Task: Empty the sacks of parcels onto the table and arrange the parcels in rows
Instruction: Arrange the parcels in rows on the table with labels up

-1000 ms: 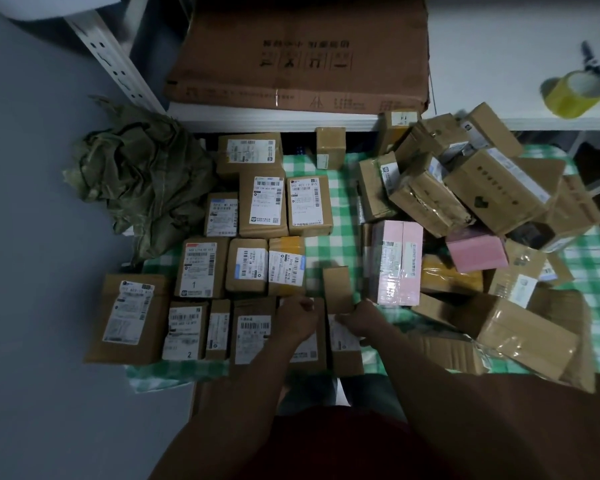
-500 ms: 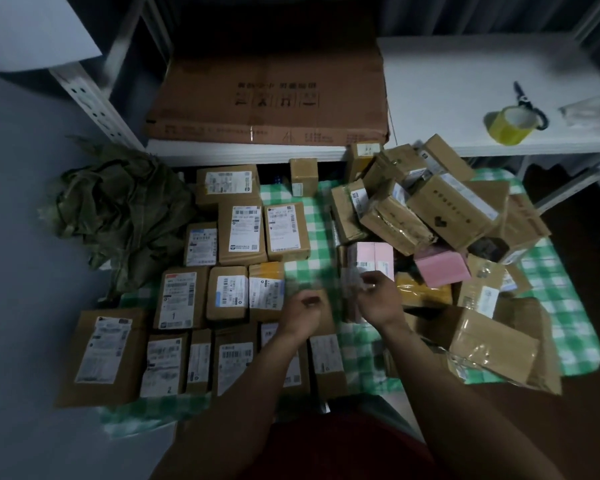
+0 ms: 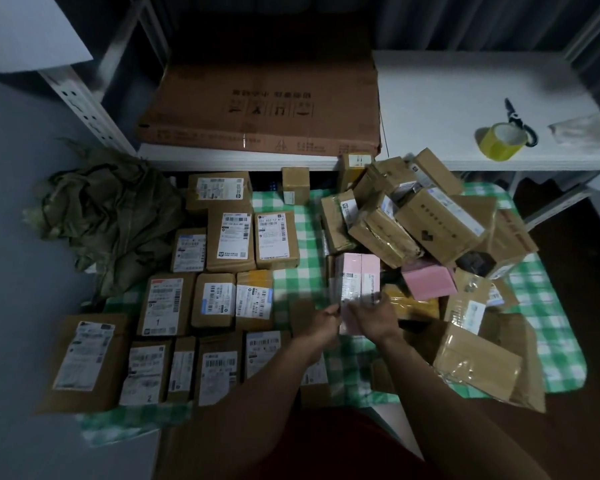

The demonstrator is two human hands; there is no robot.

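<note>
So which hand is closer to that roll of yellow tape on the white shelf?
The right hand. It holds the pink box's near end, below and left of the yellow tape; the left hand sits beside it, a little farther left.

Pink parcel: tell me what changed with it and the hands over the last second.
Both hands left the small brown parcels in the front row and moved right and farther up the table to the pink parcel. The left hand and right hand now grip its near end together. The arranged rows, the unsorted pile and the empty sack stayed put.
</note>
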